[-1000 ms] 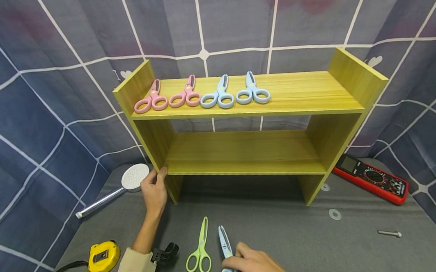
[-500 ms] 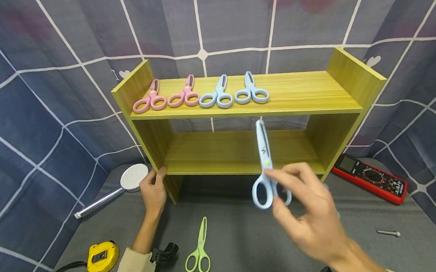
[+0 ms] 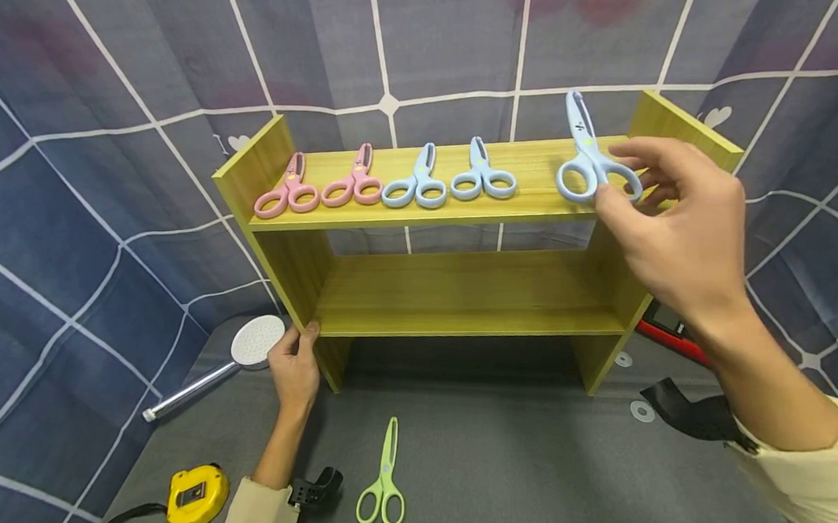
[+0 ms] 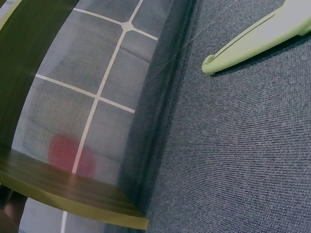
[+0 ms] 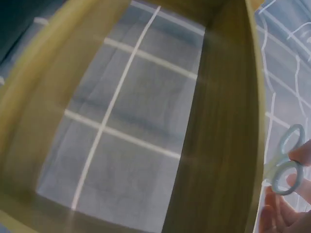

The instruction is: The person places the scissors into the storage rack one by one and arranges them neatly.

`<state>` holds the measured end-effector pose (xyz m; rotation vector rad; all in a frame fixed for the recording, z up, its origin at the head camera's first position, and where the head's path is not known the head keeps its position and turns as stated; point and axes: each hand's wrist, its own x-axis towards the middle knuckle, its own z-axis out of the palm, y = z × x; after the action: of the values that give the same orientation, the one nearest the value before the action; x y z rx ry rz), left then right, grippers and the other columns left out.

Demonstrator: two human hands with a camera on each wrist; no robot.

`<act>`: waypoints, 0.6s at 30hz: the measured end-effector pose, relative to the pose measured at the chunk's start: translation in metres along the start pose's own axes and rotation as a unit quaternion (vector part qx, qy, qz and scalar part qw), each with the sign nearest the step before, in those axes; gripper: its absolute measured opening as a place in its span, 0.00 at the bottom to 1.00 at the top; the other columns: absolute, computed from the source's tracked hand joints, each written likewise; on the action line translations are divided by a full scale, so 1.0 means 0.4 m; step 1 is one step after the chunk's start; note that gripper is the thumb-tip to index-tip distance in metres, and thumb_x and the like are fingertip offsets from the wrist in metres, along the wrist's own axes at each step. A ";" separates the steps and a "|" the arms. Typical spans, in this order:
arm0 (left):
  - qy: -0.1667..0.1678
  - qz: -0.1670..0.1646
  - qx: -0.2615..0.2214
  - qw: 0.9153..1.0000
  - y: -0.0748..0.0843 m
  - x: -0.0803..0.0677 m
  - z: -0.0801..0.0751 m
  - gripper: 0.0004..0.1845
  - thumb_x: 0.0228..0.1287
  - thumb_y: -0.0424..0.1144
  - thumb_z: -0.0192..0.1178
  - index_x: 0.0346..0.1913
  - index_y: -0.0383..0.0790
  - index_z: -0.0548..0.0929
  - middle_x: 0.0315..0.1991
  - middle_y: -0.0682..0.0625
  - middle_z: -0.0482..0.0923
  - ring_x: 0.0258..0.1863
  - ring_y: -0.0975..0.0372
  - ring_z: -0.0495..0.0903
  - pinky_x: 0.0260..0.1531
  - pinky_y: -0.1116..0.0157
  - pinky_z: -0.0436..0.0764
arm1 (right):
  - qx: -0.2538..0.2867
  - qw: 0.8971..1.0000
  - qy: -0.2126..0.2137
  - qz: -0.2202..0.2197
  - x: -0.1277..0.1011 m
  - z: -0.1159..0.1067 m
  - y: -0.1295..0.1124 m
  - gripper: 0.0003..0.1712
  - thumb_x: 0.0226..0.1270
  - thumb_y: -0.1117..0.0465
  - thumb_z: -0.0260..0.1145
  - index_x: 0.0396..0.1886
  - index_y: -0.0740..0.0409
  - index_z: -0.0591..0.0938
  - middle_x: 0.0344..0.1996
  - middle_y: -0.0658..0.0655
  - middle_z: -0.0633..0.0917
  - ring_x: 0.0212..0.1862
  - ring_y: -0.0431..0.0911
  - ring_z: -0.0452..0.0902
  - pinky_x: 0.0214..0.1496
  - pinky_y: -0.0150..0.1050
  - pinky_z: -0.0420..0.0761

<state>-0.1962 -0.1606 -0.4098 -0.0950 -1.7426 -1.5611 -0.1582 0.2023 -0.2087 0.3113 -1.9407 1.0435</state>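
My right hand (image 3: 684, 220) pinches light blue scissors (image 3: 586, 164) by one handle loop, blades pointing up, over the right part of the wooden shelf's top board (image 3: 544, 173). In the right wrist view the scissors' loops (image 5: 286, 177) show at the right edge, between thumb and fingers. On the same board, from the left, lie two pink scissors (image 3: 291, 189) and two light blue scissors (image 3: 416, 184) in a row. My left hand (image 3: 296, 370) grips the shelf's lower left side panel, thumb at the middle board. Green scissors (image 3: 383, 481) lie on the grey cloth in front.
A shower head (image 3: 258, 340) and a yellow tape measure (image 3: 196, 496) lie at left. At right are washers (image 3: 642, 411) and a red multimeter (image 3: 671, 334), partly hidden by my right arm. A tiled-pattern curtain (image 3: 458, 50) hangs behind the shelf.
My right hand has lifted the light blue scissors from the cloth beside the green ones and carried them up and right to the top board. My left hand keeps its place.
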 end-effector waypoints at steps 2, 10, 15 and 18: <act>-0.001 0.000 -0.002 1.000 -0.001 0.000 0.001 0.11 0.64 0.25 0.57 0.42 0.17 0.83 0.36 0.56 0.84 0.37 0.72 0.78 0.43 0.73 0.74 | -0.032 0.999 -0.012 0.007 0.021 0.004 0.003 0.17 0.57 0.64 0.63 0.46 0.63 0.87 0.33 0.43 0.82 0.32 0.33 0.74 0.37 0.25 0.70; -0.002 -0.008 0.001 1.000 -0.003 -0.004 0.000 0.11 0.64 0.25 0.57 0.42 0.18 0.83 0.37 0.55 0.84 0.38 0.71 0.78 0.43 0.73 0.74 | -0.127 0.987 -0.093 0.012 0.065 0.026 0.036 0.18 0.59 0.59 0.63 0.48 0.57 0.87 0.39 0.60 0.88 0.29 0.31 0.76 0.37 0.37 0.65; -0.008 -0.008 -0.003 1.000 -0.004 -0.004 0.001 0.11 0.64 0.25 0.56 0.42 0.17 0.83 0.36 0.61 0.83 0.37 0.71 0.78 0.43 0.73 0.73 | -0.175 0.973 -0.150 -0.006 0.076 0.027 0.043 0.18 0.62 0.60 0.62 0.50 0.59 0.85 0.40 0.61 0.87 0.33 0.53 0.75 0.36 0.49 0.63; -0.002 -0.005 -0.002 1.000 -0.004 -0.002 0.001 0.11 0.64 0.26 0.57 0.41 0.18 0.84 0.36 0.58 0.84 0.37 0.71 0.78 0.43 0.73 0.74 | -0.186 0.966 -0.177 -0.004 0.084 0.028 0.040 0.16 0.63 0.59 0.61 0.48 0.58 0.86 0.32 0.60 0.86 0.30 0.53 0.71 0.33 0.48 0.60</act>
<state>-0.1968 -0.1602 -0.4116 -0.0913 -1.7458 -1.5726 -0.1933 0.2095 -0.1935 0.3071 -2.4033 0.6241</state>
